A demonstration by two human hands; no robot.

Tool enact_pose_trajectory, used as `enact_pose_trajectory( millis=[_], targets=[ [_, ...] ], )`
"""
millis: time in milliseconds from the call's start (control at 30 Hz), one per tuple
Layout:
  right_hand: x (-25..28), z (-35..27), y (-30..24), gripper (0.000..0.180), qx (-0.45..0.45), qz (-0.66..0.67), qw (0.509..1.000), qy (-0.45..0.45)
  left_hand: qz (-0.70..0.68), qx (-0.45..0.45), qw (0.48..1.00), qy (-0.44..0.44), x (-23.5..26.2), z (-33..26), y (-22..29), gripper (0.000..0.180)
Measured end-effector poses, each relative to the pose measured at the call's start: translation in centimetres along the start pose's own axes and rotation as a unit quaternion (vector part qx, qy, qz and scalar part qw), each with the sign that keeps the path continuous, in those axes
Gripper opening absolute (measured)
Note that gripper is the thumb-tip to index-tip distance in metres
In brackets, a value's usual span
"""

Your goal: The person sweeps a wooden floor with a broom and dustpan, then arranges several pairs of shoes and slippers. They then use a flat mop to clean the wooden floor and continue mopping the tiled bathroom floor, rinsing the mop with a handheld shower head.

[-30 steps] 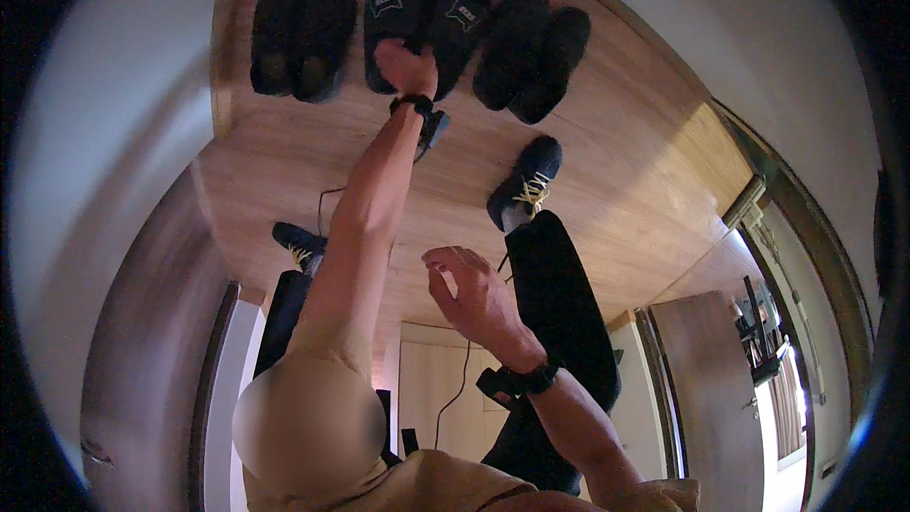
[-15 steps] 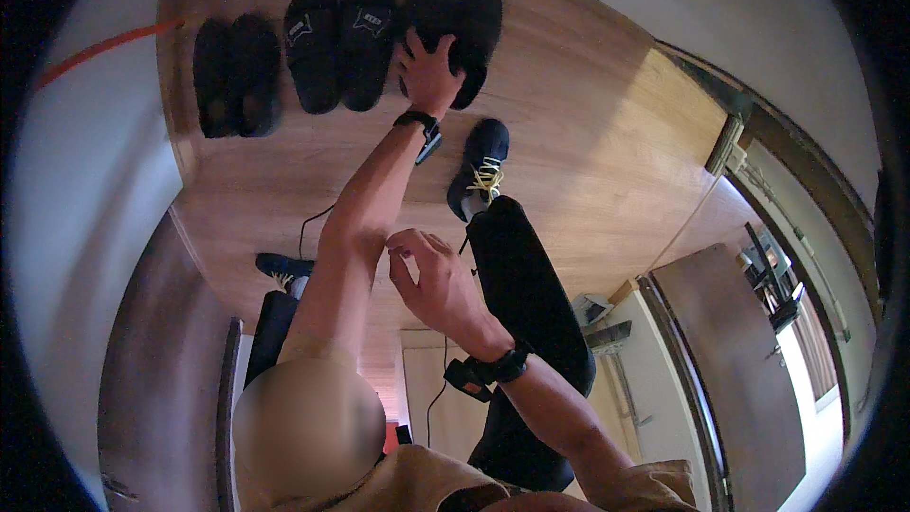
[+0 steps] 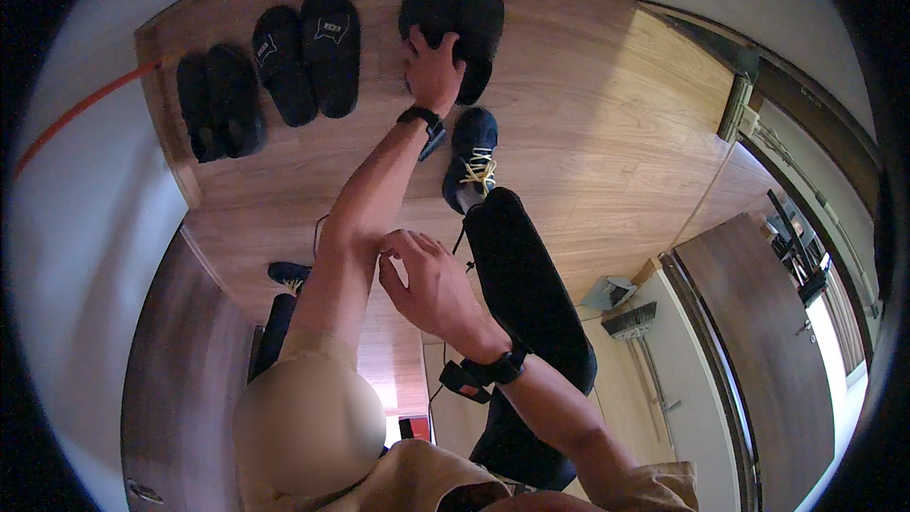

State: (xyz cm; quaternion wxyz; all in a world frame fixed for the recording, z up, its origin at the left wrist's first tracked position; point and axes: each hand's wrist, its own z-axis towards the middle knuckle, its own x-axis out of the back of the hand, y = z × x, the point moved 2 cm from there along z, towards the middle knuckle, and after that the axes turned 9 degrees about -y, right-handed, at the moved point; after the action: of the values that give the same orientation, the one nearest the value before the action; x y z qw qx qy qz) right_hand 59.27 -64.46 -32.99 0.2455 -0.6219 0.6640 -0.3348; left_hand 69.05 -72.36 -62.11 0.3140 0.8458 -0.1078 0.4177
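Three pairs of black footwear stand in a row on the wooden floor [image 3: 588, 114] by the wall. My left hand [image 3: 433, 71] reaches far forward and grips the near ends of the right-hand pair of black shoes [image 3: 469, 19], fingers curled over them. A black watch band sits on that wrist. The middle pair, black slides [image 3: 313, 57], and the left black pair [image 3: 218, 100] lie untouched. My right hand [image 3: 427, 284] hovers by my left elbow, fingers apart and holding nothing. My navy sneaker with yellow laces [image 3: 471, 156] stands just below the gripped pair.
A white wall [image 3: 85, 228] with an orange cord [image 3: 85, 104] runs along the left. My other foot [image 3: 287, 273] is at lower left. A dustpan and brush [image 3: 621, 308] lean by a wooden door [image 3: 758, 351] on the right.
My left hand has gone from the middle slides rightward to the right-hand pair of shoes. My right hand has drawn in toward my left elbow.
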Motion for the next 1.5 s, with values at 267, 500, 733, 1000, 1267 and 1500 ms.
enact_pose_trajectory(
  millis=[267,500,733,1000,1267,1500],
  targets=[
    [-0.7,0.2,-0.6,0.013,0.005,0.015,1.0,0.008,-0.174,-0.046,0.98,0.082,3.4,-1.0,-8.4,0.054],
    [-1.7,0.5,-0.9,0.014,0.008,0.008,1.0,-0.02,-0.168,0.245,0.941,0.165,5.7,-2.4,-23.4,0.065],
    [-1.6,0.7,-0.5,0.014,-0.004,-0.005,1.0,-0.027,-0.214,0.132,0.954,0.165,4.7,2.4,-24.1,0.055],
    [-2.1,1.2,-0.3,0.013,0.01,-0.006,1.0,-0.017,-0.166,0.132,0.966,0.15,4.4,3.3,-21.1,0.046],
    [-2.9,1.9,-1.7,0.015,0.038,0.025,0.999,-0.022,-0.131,0.119,0.979,0.099,8.3,-3.0,-25.3,0.043],
    [-4.0,1.4,-1.5,0.013,-0.002,0.013,0.999,-0.042,0.253,0.242,0.904,0.246,18.0,-9.8,-37.3,0.051]
  ],
)
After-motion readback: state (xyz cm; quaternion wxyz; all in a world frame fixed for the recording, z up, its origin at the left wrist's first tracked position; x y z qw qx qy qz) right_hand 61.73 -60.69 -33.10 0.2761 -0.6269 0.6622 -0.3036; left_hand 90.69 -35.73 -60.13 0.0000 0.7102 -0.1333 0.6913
